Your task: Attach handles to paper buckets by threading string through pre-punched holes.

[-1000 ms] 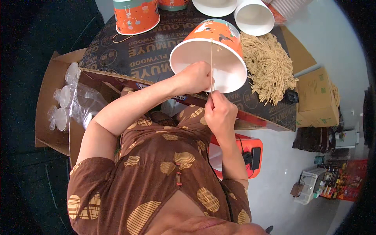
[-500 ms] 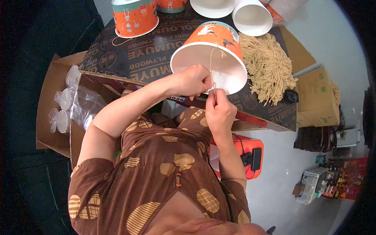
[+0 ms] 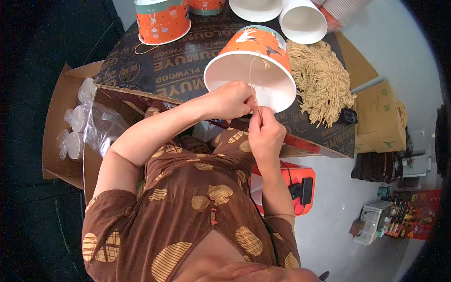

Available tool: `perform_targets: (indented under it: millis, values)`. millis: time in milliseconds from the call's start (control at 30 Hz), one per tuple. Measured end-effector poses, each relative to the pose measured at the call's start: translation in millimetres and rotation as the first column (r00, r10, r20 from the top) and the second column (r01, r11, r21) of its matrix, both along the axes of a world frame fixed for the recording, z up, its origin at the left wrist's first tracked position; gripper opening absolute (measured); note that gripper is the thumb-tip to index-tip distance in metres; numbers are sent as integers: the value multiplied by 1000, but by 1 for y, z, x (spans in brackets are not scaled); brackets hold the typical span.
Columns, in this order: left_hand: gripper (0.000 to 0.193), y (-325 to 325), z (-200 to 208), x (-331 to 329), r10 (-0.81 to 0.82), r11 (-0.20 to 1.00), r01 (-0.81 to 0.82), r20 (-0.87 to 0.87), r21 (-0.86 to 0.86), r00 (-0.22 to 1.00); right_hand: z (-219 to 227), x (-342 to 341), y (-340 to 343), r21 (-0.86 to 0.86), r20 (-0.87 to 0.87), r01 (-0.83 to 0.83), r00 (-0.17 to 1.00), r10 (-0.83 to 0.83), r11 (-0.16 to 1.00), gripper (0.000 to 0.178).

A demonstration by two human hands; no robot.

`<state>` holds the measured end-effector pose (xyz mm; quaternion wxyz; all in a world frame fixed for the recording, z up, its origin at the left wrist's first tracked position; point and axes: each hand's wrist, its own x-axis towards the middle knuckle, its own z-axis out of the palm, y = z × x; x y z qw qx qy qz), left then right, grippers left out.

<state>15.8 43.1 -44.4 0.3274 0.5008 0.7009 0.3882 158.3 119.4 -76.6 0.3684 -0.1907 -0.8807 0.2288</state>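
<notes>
A paper bucket point(image 3: 256, 44), orange outside and white inside, lies on its side on the dark plywood table with its mouth facing me. A thin tan string point(image 3: 251, 75) comes through its wall near the rim, where a small knot or tuft shows, and runs down across the mouth. My left hand point(image 3: 234, 100) is closed on the string, with its fingertips partly turned away. Just below and to the right, my right hand point(image 3: 266, 131) pinches the same string between thumb and finger. The hands are close together in front of the lower rim.
Right of the bucket lies a heap of tan strings point(image 3: 322, 84), with a small black object point(image 3: 349, 115) beside it. Another orange bucket point(image 3: 163, 23) and a white tub point(image 3: 303, 22) stand farther back. An open carton point(image 3: 56, 136) with plastic-wrapped items is at left; a cardboard box point(image 3: 381, 117), right.
My hands have shifted slightly, the right one a little up and to the right. The string between the bucket and my hands hangs in a slightly different curve. The bucket stays put.
</notes>
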Motion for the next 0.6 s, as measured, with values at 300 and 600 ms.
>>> perform_targets:
  millis: [300, 600]
  values:
    - [14, -4, 5, -5, 18, 1000, -17, 69, -14, 997, 18, 29, 6, -120, -144, -401, 912, 384, 908, 10]
    - [9, -10, -1, -3, 15, 999, -20, 84, 50, 996, 14, 6, -6, -21, -130, -139, 982, 135, 990, 23]
